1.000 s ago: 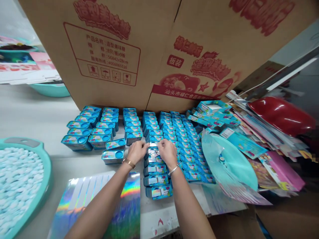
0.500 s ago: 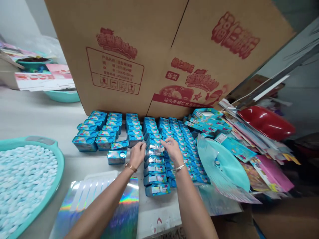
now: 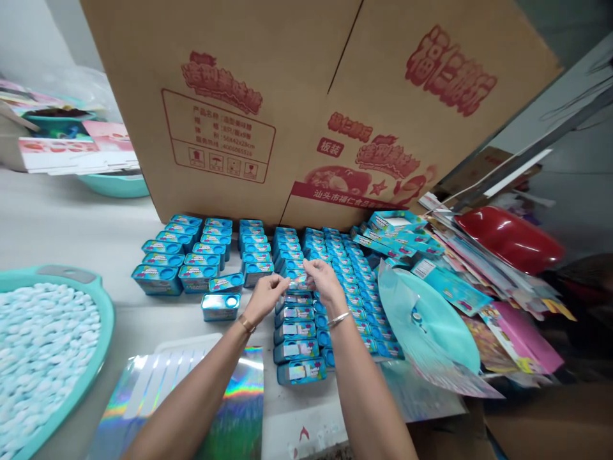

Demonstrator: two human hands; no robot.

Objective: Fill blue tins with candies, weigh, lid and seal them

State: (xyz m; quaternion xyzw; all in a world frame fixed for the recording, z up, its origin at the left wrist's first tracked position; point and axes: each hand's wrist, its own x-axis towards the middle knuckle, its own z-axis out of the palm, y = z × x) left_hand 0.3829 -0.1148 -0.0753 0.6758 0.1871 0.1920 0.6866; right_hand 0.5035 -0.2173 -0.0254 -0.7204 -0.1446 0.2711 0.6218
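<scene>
My left hand [image 3: 263, 297] is closed in a pinch over the middle column of small blue tins. Close beside it, my right hand [image 3: 326, 284] pinches too, fingertips turned toward the left ones. A small shiny clear sticker [image 3: 295, 282] stretches between both sets of fingertips, just above a tin that they partly hide. Nearer tins in this column, such as the front tin [image 3: 301, 371], carry pale shiny strips on top. Under my left forearm lies a holographic sticker sheet [image 3: 239, 402] with pale strip-shaped gaps. One tin [image 3: 220, 306] stands apart, left of my left hand.
A tall cardboard carton [image 3: 287, 83] stands behind the tin rows. On the left is a turquoise basin [image 3: 108, 313] full of pale blue and white pieces. To the right are a turquoise bowl [image 3: 454, 326] with clear film, flat blue cartons [image 3: 397, 223] and a red tray [image 3: 510, 236].
Both hands have stayed over the middle column, still pinching. My left hand has shifted slightly right and my right hand slightly up and left. The whole view has shifted a little.
</scene>
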